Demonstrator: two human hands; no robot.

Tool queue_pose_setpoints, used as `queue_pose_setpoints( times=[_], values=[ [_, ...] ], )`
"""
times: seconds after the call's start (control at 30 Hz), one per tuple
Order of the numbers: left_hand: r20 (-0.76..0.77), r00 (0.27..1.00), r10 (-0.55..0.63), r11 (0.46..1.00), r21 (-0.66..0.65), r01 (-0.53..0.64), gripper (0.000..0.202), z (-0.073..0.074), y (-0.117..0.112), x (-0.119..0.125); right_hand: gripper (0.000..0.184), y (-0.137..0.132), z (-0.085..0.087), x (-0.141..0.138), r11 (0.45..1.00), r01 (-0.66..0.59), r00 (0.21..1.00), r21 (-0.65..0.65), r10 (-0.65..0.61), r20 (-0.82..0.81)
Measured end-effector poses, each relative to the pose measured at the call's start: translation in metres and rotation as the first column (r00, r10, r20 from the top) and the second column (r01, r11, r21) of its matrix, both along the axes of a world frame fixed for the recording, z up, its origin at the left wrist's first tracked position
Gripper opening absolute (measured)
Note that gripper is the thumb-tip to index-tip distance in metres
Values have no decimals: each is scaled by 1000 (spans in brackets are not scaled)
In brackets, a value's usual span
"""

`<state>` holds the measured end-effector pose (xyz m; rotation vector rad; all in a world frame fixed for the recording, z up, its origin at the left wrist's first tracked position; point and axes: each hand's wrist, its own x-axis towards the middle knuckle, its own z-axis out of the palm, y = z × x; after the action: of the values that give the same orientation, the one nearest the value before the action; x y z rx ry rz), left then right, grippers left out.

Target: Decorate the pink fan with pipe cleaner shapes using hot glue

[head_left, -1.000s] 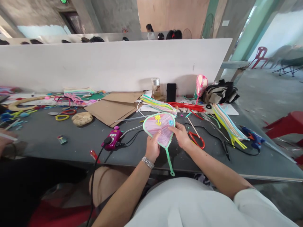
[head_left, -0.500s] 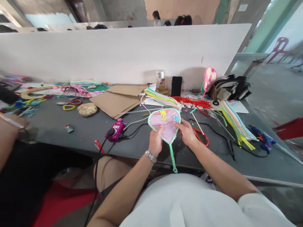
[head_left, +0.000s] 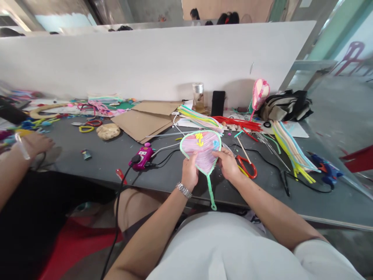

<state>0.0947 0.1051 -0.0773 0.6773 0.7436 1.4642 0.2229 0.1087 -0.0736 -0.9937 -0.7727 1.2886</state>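
Between my two hands is a heart-shaped hand fan (head_left: 205, 155) with a pale purple face, a mint-green fuzzy edge and a green handle ending in a small loop. A yellow flower shape and a blue one decorate its face. My left hand (head_left: 190, 171) pinches its lower left edge, thumb on the front. On the lower right edge my right hand (head_left: 229, 163) grips it, with the thumb near the blue flower. The fan is held above the table's front edge, handle hanging toward me. Orange-handled scissors (head_left: 247, 167) lie just right of my right hand.
Bundles of pipe cleaners (head_left: 293, 149), a glue gun (head_left: 326, 167), cardboard (head_left: 147, 120), a stone (head_left: 108, 132) and a purple power socket (head_left: 142, 156) lie on the grey table. A pink fan (head_left: 260, 94) stands by a bag (head_left: 287, 107). At left is a co-worker's hand (head_left: 36, 144).
The fan and my hands have shifted slightly left with little change in grip. At left, the co-worker's hand has moved up and further onto the table. The view has shifted a little.
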Motion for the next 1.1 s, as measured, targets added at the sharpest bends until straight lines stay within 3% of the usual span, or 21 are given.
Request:
queue_pose_setpoints(
  times=[0.4,0.73,1.1],
  values=[
    [-6,1000,13,1000,3,-13,40,-1,0,0,21,-2,5,2,995,29,1000,97,-29,-5],
    [-37,999,-23,999,32,24,39,-3,-1,-1,26,0,8,8,985,126,991,122,-130,29],
    [-56,998,-4,999,54,7,36,-9,0,-2,28,3,6,12,986,129,988,108,-137,69]
  ],
)
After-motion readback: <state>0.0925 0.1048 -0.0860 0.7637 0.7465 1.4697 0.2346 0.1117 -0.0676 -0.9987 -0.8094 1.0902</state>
